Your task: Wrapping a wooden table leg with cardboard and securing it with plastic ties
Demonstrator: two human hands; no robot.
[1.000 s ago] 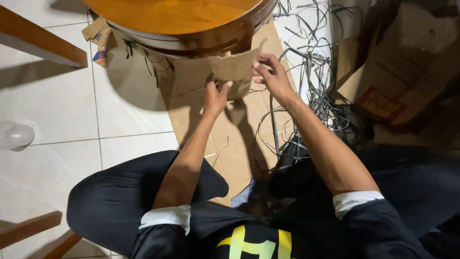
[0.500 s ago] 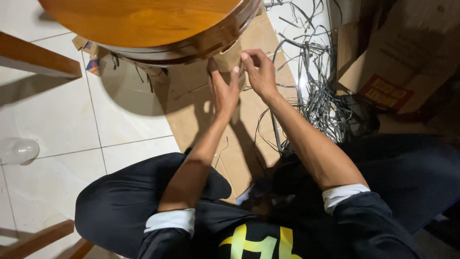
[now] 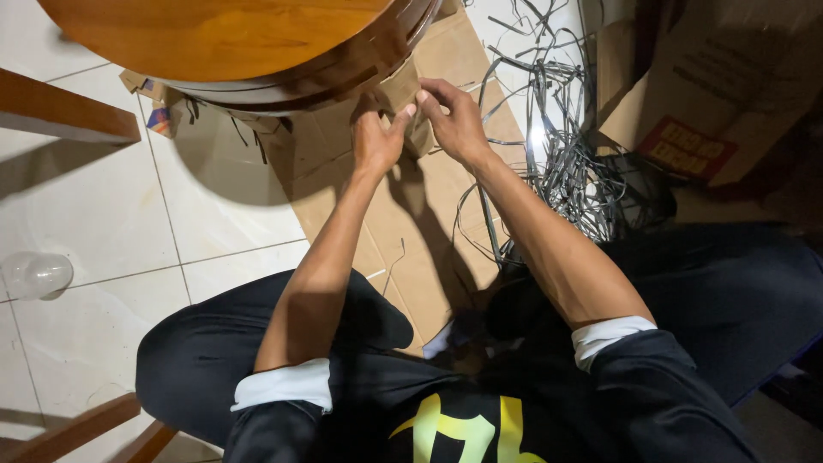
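I sit cross-legged on a tiled floor. Both hands meet on a small brown cardboard piece (image 3: 405,86) held just below the rim of a round wooden table (image 3: 257,43). My left hand (image 3: 375,135) grips the piece from the left, fingers curled around it. My right hand (image 3: 454,120) pinches its right edge with thumb and fingertips. Beneath the hands a flattened cardboard sheet (image 3: 411,231) lies on the floor, reaching to my legs.
A tangle of grey plastic strapping (image 3: 557,146) lies to the right. A brown cardboard box (image 3: 711,94) stands at the far right. Wooden furniture legs (image 3: 60,111) and a clear plastic bottle (image 3: 34,274) are on the left. Cardboard scraps (image 3: 159,116) sit under the table.
Both hands have moved up and closer together, folding the cardboard piece smaller against the table's edge. The view has shifted slightly, so the table sits lower left.
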